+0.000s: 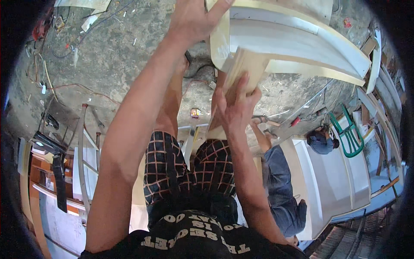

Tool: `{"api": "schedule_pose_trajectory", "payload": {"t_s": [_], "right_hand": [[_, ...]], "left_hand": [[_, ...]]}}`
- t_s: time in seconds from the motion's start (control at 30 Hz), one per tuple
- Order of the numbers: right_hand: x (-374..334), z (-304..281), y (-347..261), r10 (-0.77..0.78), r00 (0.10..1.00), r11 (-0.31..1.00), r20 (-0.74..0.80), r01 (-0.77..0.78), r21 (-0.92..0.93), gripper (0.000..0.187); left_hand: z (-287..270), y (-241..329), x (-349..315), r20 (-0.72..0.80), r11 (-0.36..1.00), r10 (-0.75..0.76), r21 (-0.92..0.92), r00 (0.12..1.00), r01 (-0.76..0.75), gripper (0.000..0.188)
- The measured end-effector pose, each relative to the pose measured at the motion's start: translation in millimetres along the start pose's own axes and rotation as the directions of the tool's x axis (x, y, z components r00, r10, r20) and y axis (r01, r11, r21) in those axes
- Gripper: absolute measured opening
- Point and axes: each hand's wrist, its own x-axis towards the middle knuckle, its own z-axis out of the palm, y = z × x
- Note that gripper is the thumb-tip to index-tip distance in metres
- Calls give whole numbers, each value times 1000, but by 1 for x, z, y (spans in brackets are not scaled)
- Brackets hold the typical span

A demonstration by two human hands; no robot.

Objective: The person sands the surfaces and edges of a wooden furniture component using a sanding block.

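A large curved wooden panel (276, 39), white inside with pale raised edges, fills the upper middle. My left hand (194, 19) grips its upper left edge, thumb laid over the rim; the other fingers are cut off by the picture's top. Closer to me, my right hand (239, 103) is closed around a pale wooden board (254, 67), with fingers along its face. The board's upper end overlaps the panel's near edge. Its lower end is partly hidden behind my right hand and forearm.
A small tin (195, 113) stands on the stained concrete floor (129, 52) between my legs. Right of me are a seated person in dark grey clothes (280, 181), a green plastic chair (348, 131) and another person (322, 140). Cords and a metal frame (82, 151) lie left.
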Motion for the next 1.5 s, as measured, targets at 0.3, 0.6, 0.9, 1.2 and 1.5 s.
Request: {"api": "schedule_pose_trajectory", "payload": {"t_s": [0.3, 0.6, 0.9, 1.2, 1.5], "right_hand": [[8, 3, -15, 150, 987, 988, 53, -152, 35, 98], [-16, 12, -3, 78, 997, 993, -18, -76, 88, 98], [-36, 3, -8, 113, 993, 987, -36, -108, 116, 98], [-54, 1, -35, -96, 993, 951, 74, 70, 301, 96], [-65, -59, 52, 331, 941, 890, -61, -291, 350, 98]], "left_hand": [[-7, 18, -3, 4, 976, -128, -177, 992, 127, 76], [1, 6, -2, 49, 991, -116, -66, 992, 119, 77], [-7, 11, -6, 61, 987, -160, -15, 985, 161, 76], [-7, 12, -9, 112, 970, -219, -77, 969, 229, 72], [48, 73, -114, 224, 571, -613, -537, 758, 621, 101]]}}
